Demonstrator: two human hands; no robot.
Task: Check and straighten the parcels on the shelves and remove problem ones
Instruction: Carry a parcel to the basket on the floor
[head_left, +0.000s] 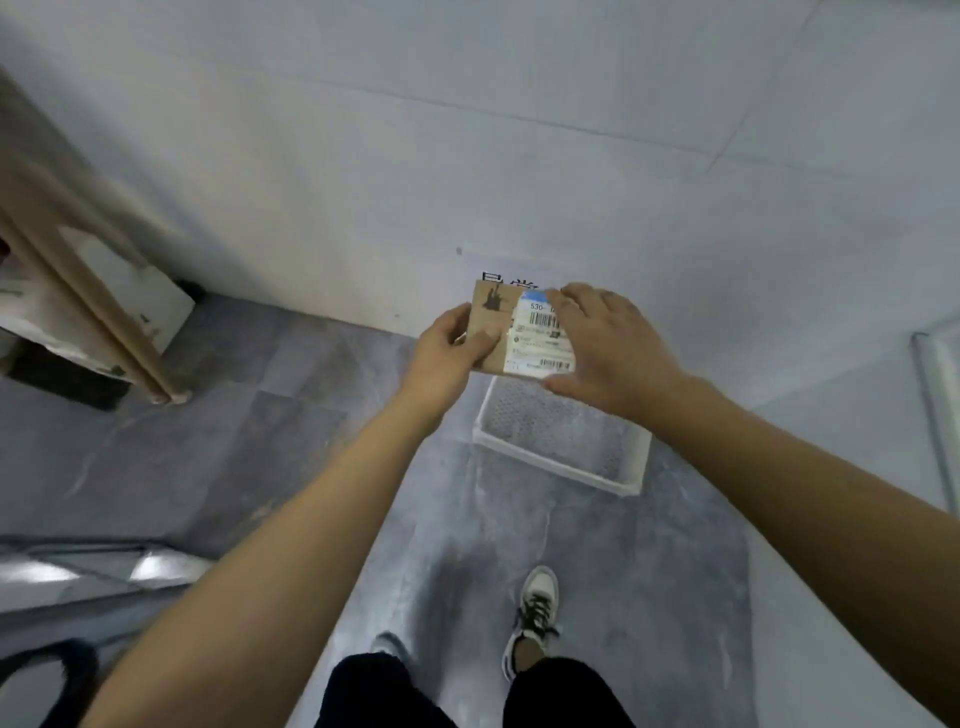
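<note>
A small brown cardboard parcel (496, 322) with a white barcode label and a dark smudge is held out in front of me, above the floor. My left hand (451, 347) pinches its left edge, thumb on top. My right hand (608, 345) grips its right side, fingers over the label and thumb under the lower edge. Directly below the parcel, a white perforated plastic basket (563, 470) sits on the grey floor against the wall; nothing shows inside it.
A beige shelf post (98, 301) and a shelf with white packages stand at the left. A white tiled wall (519, 156) faces me, with a paper sign partly hidden behind the parcel. My shoe (535, 613) is on the grey floor tiles. A white frame (940, 395) stands at right.
</note>
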